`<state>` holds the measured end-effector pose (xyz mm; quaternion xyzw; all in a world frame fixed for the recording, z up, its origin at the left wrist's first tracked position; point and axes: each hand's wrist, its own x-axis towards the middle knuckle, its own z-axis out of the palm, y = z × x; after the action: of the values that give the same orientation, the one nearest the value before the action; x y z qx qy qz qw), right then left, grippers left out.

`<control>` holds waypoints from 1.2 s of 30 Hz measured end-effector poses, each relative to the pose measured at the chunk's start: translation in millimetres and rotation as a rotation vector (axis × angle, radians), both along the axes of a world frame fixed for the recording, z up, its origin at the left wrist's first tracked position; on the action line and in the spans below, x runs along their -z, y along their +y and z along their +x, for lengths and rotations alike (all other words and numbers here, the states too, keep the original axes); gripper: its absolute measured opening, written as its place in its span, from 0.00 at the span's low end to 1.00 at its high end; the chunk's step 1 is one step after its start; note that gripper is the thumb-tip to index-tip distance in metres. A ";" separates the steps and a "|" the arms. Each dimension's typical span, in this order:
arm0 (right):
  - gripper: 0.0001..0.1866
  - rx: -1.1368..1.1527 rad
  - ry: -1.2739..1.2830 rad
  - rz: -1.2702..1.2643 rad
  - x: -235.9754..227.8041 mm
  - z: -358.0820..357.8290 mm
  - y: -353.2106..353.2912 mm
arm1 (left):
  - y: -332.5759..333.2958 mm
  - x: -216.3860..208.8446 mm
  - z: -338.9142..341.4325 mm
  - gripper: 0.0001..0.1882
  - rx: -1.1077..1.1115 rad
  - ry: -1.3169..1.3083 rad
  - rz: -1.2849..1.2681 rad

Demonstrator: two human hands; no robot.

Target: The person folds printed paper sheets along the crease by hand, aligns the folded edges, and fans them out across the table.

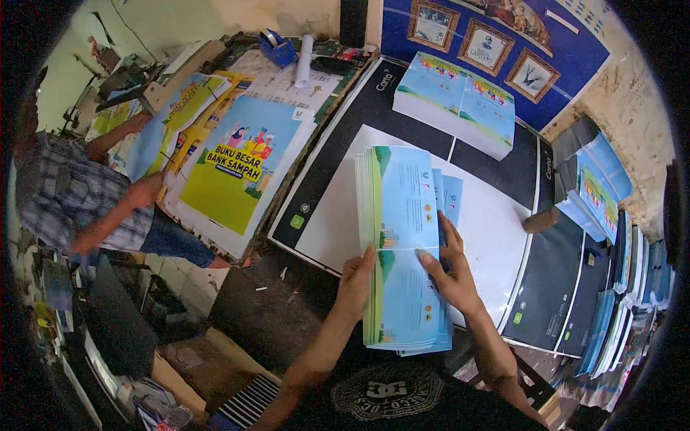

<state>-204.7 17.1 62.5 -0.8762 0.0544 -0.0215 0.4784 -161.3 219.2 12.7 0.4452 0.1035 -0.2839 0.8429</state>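
A thick stack of folded printed sheets [402, 302], light blue with green hill shapes, stands upright-long in front of me over the table's near edge. My left hand [356, 284] grips its left side, thumb on the edge and fingers hidden behind. On the right side, my right hand [454, 276] holds it, its thumb lying on the top sheet and its fingers at the edge. A few more blue sheets [451, 194] stick out from behind the stack. Under it lies a large white sheet [330, 223] on the black-covered table [287, 228].
A tall pile of printed covers [453, 129] sits at the back. A wooden block [540, 220] and leaning stacks of booklets [593, 194] are on the right. At left, a person [86, 194] handles large posters [237, 158] on another table, with a blue tape dispenser [277, 48].
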 end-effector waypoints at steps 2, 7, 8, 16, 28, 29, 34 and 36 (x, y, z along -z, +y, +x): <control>0.22 0.035 0.000 0.134 -3.2 -1.4 1.3 | -3.0 -26.4 1.4 0.21 -0.056 0.000 0.105; 0.22 -0.014 0.012 0.119 -8.1 -3.8 4.2 | 24.2 -0.1 3.9 0.22 -0.100 -0.063 0.333; 0.22 -0.029 0.008 0.115 -5.6 -4.0 1.0 | 32.5 -0.1 5.6 0.22 -0.127 -0.053 0.447; 0.32 0.214 -0.053 -0.579 23.3 -8.3 4.5 | 57.9 -48.8 -1.0 0.16 -0.440 -0.069 0.185; 0.26 -0.004 -0.027 -0.063 4.5 -2.6 1.4 | -3.6 -13.4 -5.2 0.22 -0.017 0.104 -0.311; 0.25 0.000 -0.046 -0.032 7.1 -3.1 2.1 | -2.7 -15.9 -4.8 0.23 -0.028 0.118 -0.306; 0.24 -0.015 -0.018 -0.012 -2.3 -0.3 6.0 | 9.1 -1.4 -3.1 0.24 -0.020 -0.027 -0.050; 0.24 -0.022 -0.003 -0.011 -1.7 -1.8 6.0 | 12.3 -5.4 -2.2 0.22 -0.096 -0.147 0.101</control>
<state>-206.4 23.1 64.2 -0.8793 0.0438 -0.0179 0.4739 -163.5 231.5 18.1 0.5013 0.0769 -0.2039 0.8374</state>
